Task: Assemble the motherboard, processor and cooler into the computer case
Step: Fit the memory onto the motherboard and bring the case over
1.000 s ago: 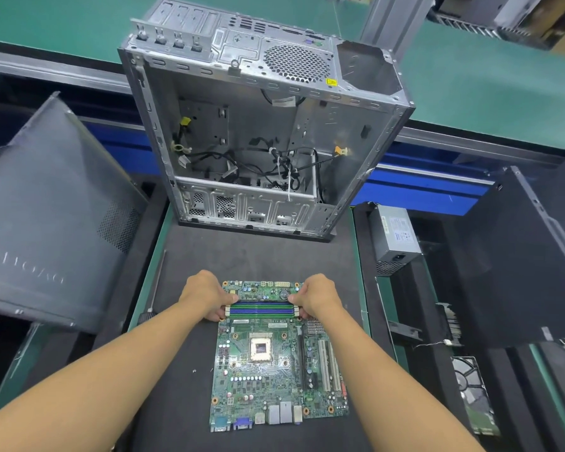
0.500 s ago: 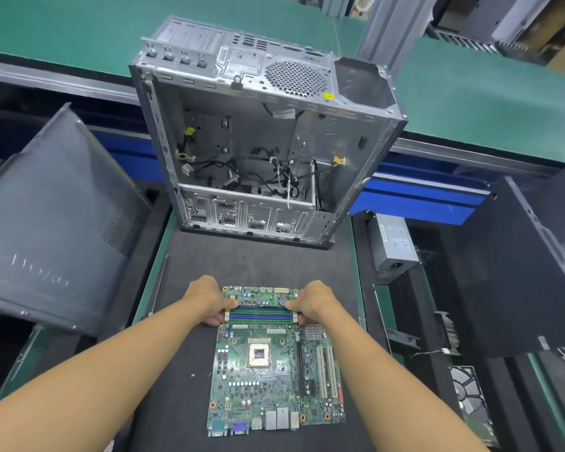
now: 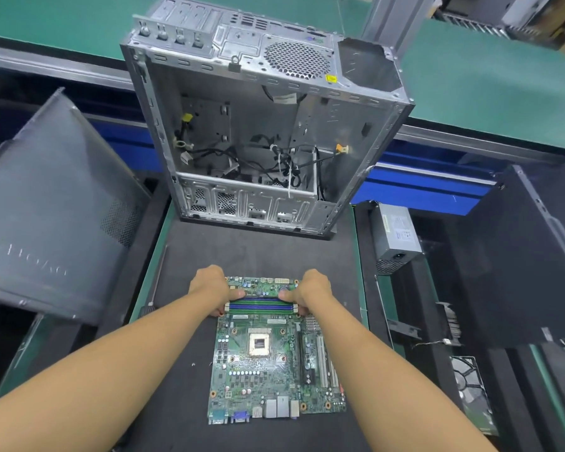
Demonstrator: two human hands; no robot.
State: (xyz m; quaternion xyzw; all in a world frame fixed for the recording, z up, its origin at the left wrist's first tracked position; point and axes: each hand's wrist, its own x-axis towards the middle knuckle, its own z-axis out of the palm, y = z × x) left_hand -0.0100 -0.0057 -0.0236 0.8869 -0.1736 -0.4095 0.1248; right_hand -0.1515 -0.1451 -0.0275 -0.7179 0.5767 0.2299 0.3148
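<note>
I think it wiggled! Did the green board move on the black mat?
No. The green board sits the same gap from the metal case on the black mat, and the left hand and right hand still grip its far end.

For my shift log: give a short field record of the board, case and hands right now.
motherboard: flat on the black mat, not yet installed
computer case: open, beyond the board, cables inside
processor socket: no cooler on it
left hand: grips the board by the memory slots' left end
right hand: grips the right end
</note>
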